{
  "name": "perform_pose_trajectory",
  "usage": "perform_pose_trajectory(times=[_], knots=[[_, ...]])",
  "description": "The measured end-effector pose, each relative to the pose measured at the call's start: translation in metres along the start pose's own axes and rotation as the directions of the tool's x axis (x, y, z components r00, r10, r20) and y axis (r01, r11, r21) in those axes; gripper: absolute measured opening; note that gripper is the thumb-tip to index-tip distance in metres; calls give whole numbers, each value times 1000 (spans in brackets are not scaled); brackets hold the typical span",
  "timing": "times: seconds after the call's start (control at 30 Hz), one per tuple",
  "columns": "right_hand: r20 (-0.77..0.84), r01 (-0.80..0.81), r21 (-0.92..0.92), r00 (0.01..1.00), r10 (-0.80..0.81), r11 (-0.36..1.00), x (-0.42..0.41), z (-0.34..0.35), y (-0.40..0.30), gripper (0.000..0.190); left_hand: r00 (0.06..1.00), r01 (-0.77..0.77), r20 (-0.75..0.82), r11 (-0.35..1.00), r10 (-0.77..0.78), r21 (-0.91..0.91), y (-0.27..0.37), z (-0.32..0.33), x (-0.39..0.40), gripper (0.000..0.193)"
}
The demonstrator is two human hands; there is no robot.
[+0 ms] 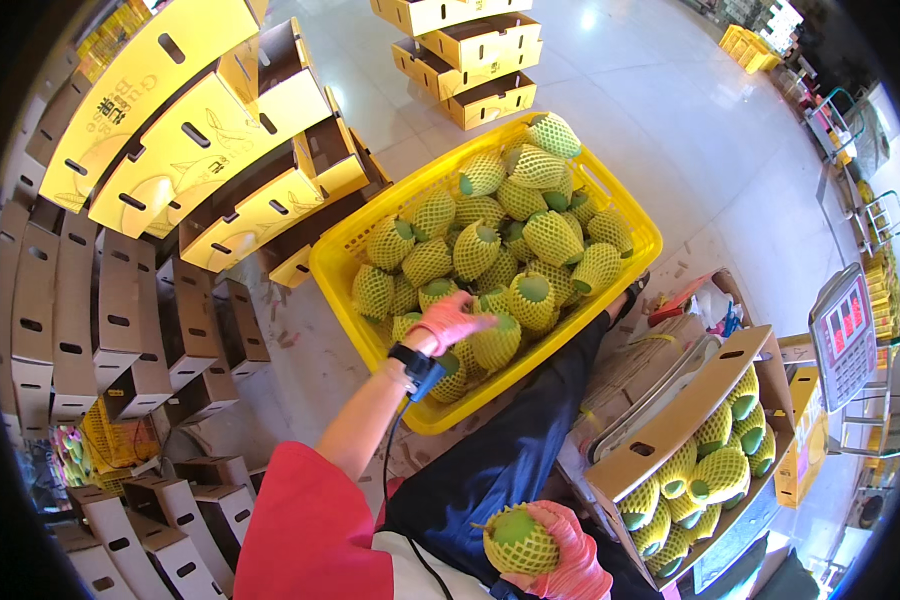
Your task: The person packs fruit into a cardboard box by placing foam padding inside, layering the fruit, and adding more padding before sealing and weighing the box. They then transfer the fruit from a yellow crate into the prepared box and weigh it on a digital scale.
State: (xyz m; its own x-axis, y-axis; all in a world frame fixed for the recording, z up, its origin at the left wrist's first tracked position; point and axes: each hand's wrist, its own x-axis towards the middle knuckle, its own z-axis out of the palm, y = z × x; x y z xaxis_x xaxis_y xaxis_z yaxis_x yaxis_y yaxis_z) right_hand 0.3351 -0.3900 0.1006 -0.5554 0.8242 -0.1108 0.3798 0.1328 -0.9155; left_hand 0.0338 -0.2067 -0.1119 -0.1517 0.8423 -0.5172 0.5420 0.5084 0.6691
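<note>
My left hand, in a pink work glove, is over the near part of a yellow plastic crate. Its fingers are spread just above or against a green mango in a yellow-green foam net; contact is hard to tell. Several more netted mangoes fill the crate. Low in the view, my right hand, gloved too, is closed around a netted mango with its green end bare. To the right of it stands a cardboard box with several netted mangoes inside.
A digital scale display stands beyond the box. Printed yellow cartons are stacked at the left, above brown cartons. More open cartons stand behind the crate. A cable runs from my left wrist device.
</note>
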Motion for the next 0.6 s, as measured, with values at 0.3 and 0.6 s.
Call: perform_pose_trajectory(times=[0.3,0.6], knots=[[14,-20,15,1000,20,1000,4,1,2,81,852,-193,-397,910,341,367,-59,-101,60,38],[64,-98,93,994,92,991,14,-4,-5,77,923,38,-185,398,338,917,-25,-41,102,39]])
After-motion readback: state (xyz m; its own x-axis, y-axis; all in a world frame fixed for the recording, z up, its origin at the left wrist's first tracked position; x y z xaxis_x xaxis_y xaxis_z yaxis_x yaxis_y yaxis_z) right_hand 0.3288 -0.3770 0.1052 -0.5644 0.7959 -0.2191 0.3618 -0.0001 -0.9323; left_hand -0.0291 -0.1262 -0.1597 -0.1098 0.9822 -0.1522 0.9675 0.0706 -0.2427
